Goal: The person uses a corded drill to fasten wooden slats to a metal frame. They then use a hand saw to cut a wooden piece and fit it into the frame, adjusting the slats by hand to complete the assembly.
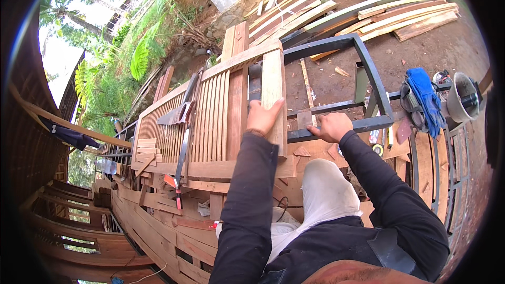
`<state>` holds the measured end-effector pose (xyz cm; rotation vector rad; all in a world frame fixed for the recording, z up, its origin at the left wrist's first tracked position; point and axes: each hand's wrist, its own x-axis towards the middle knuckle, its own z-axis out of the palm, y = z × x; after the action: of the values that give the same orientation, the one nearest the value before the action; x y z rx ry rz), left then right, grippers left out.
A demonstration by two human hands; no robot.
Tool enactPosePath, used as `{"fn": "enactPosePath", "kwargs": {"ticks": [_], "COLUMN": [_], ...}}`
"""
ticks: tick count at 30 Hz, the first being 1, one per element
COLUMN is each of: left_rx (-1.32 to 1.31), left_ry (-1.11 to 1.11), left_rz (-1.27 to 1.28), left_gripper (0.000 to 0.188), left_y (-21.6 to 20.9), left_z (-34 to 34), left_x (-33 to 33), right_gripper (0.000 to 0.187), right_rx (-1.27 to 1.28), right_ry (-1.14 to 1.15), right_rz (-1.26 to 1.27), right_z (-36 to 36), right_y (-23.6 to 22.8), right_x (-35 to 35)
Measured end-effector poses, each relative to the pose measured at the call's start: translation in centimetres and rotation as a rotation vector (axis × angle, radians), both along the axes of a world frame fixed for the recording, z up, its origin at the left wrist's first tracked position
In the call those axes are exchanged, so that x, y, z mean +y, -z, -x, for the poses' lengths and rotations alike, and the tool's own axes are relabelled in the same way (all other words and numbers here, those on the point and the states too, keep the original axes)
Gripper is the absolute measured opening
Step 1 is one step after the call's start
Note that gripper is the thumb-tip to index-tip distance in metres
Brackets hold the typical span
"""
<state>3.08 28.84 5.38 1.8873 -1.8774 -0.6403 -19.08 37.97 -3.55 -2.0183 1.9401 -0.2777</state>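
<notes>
My left hand (263,117) is closed over the pale end board (273,81) of a slatted wooden panel (210,113), thumb spread across the board's face. My right hand (335,127) has its fingers curled at the near bar of a black metal frame (373,76), just right of that board. By its fingertips is a small brown wood piece (304,119); whether they touch it I cannot tell. Farther left, a handsaw (176,114) lies across the slats beside a long dark bar clamp (184,150) with an orange-red handle.
Blue work gloves (423,100) hang on the frame's right side, beside a whitish bucket (463,97). A tape roll (377,149) lies on the boards near my right forearm. Lumber stacks (405,21) cover the ground at the back. Small wood offcuts (147,150) sit on the panel's left end.
</notes>
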Motion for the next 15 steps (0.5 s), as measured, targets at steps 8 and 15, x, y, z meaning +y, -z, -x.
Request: {"fn": "enactPosePath", "kwargs": {"ticks": [8, 15], "left_rx": [0.185, -0.103], "left_ry": [0.418, 0.475], "left_rz": [0.027, 0.357], "left_gripper": [0.057, 0.053], "left_y": [0.5, 3.0], "left_z": [-9.1, -9.4], "left_x": [10.8, 13.5], "right_gripper": [0.071, 0.074], "right_rx": [0.032, 0.04], "right_ry": [0.024, -0.003], "right_rz": [0.082, -0.013], "right_z": [1.2, -0.2], "right_y": [1.1, -0.4], "right_x": [0.1, 0.2]}}
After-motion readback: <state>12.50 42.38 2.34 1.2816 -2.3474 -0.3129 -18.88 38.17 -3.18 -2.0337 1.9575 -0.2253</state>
